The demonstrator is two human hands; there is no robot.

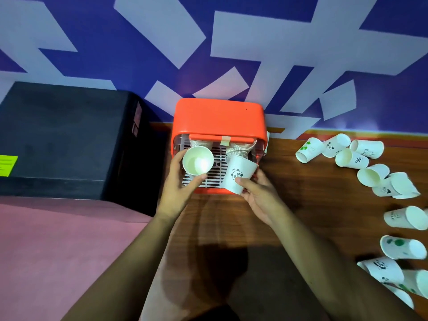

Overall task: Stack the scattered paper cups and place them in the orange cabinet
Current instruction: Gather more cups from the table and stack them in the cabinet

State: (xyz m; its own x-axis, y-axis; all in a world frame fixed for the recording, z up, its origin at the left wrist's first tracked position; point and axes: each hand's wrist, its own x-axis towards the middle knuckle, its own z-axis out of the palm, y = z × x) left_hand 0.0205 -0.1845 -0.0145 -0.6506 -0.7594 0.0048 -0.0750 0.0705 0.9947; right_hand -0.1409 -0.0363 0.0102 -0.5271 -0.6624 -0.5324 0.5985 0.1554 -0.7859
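The orange cabinet (217,117) stands open at the back of the wooden table, with a white slatted shelf (216,156) inside. My left hand (179,184) grips a white paper cup (197,160), its mouth facing up, at the shelf's left. My right hand (257,193) holds a tilted panda-print cup (238,176) at the shelf's right. Stacked cups (238,148) sit further back inside the cabinet. Several scattered cups (352,158) lie on their sides on the right of the table.
A black box (64,140) stands to the left of the cabinet. A blue and white patterned wall (231,42) rises behind. More fallen cups (400,246) run down the table's right edge. A pink surface (58,246) lies at lower left.
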